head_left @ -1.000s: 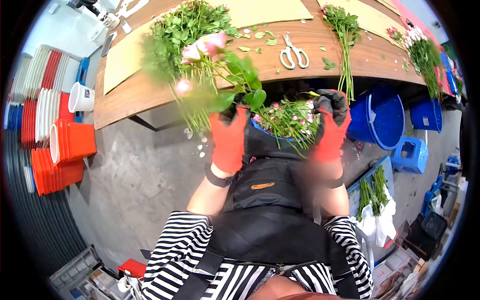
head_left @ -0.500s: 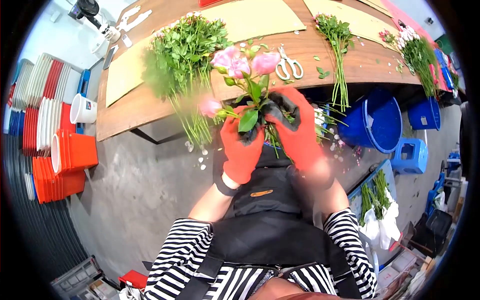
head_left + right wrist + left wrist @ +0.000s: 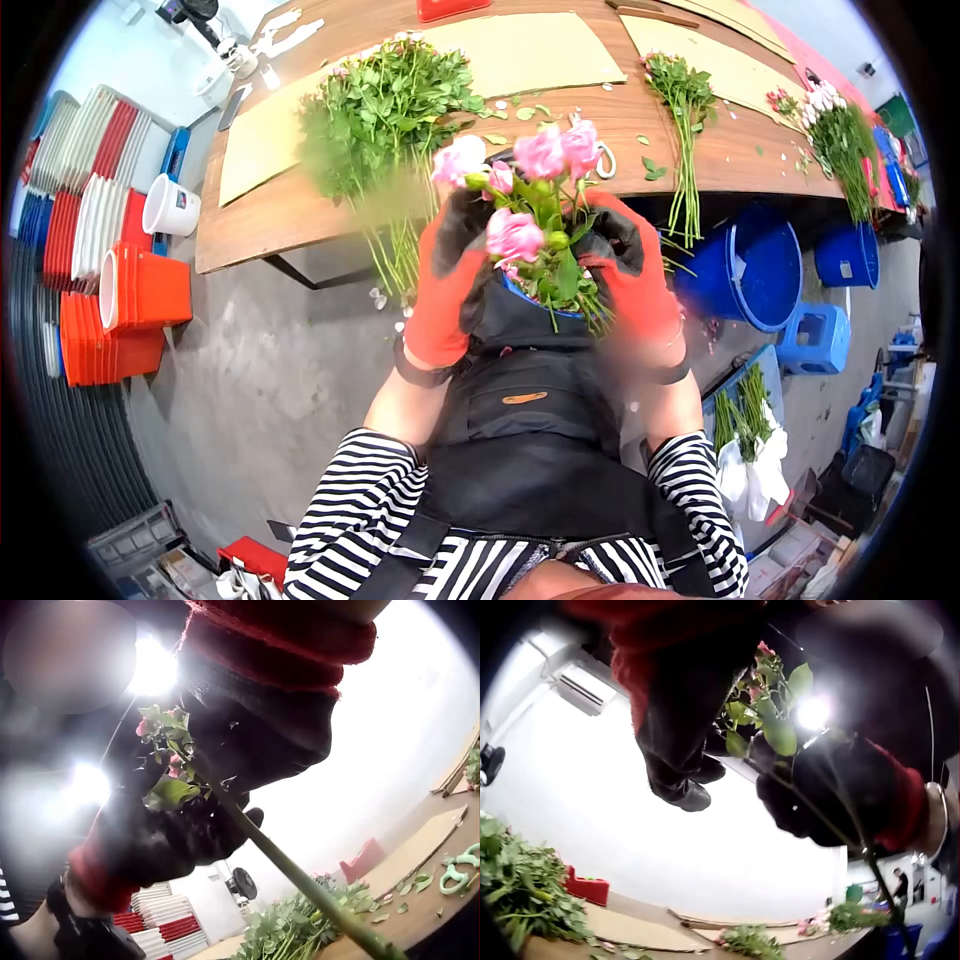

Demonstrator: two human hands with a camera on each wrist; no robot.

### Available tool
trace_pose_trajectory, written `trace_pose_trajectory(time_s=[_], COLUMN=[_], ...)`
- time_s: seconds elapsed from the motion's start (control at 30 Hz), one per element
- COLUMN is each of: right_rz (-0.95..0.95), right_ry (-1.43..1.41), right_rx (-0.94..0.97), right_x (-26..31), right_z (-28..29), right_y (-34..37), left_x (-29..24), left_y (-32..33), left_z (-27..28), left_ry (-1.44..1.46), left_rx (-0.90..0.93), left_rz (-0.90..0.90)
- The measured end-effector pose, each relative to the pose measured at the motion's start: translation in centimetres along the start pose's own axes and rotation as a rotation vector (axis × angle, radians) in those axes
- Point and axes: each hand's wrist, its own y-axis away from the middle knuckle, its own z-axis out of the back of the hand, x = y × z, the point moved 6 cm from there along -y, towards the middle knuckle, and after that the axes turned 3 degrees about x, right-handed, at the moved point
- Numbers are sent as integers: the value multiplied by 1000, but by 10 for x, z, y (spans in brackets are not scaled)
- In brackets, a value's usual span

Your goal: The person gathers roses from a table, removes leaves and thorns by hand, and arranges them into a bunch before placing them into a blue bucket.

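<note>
A spray of pink roses with green leaves and buds stands upright between the two gloved hands. My right hand, in a red glove with black palm, pinches its stem below the blooms. The bare stem slants down past that hand in the right wrist view. My left hand, gloved alike, is at the left side of the spray with fingers behind the blooms, partly hidden by them. In the left wrist view its dark fingers are loosely bent beside the leaves.
A blue bucket of trimmings sits under the hands. On the wooden table lie a leafy rose bunch, a smaller bunch, cardboard sheets and partly hidden scissors. Another blue bucket stands right.
The right hand has come in from the right to the spray. The hands met at the stem, then drew apart slightly. The spray has moved right and turned its blooms towards the head camera.
</note>
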Motion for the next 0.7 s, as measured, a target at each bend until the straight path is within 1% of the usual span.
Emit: trace_pose_trajectory(time_s=[0.1, 0.13, 0.2, 0.23, 0.27, 0.3, 0.33, 0.4, 0.43, 0.47, 0.5, 0.53, 0.57, 0.6, 0.63, 0.7], right_rz=[137, 148, 184, 203, 226, 238, 214, 130, 88, 67, 18, -32, -60, -87, -118, -154], right_ry=[-40, 98, 87, 81, 194, 308, 288, 276, 267, 207, 248, 289, 173, 56, 62, 73], right_rx=[-75, 6, 4, 4, -12, -18, -23, -106, -147, -117, -131, -142, -148, -158, -135, -190], right_x=[23, 30, 32, 32, 26, 14, 8, -22, -35, -43, -66, -78, -81, -72, -60, -39], right_z=[-9, -10, -12, -13, -12, -9, -12, -11, -11, -14, -12, -14, -13, -17, -16, -8], right_y=[-10, -19, -24, -26, -24, -19, -15, 7, 16, 23, 39, 48, 58, 59, 55, 47], left_x=[-12, -13, -9, -11, -14, -13, -10, -1, 7, 16, 16, 24, 32, 33, 35, 40], left_y=[-12, -14, -15, -17, -20, -20, -16, -1, 6, 10, 13, 19, 23, 24, 32, 35], left_z=[-11, -8, -1, -7, -14, -14, -13, -11, -16, -17, -21, -13, -5, -7, -6, 0], left_ry=[159, 170, 154, 87, 19, -45, -124, -249, 5, 13, -32, -142, -252, -218, -284, -407], left_rx=[67, 73, 25, 12, -5, -8, 12, 93, 61, 113, 64, 89, 116, 94, -64, -70], left_rz=[107, 122, 164, 103, 44, 34, 32, 69, 172, 241, 257, 208, 155, 172, 192, 164])
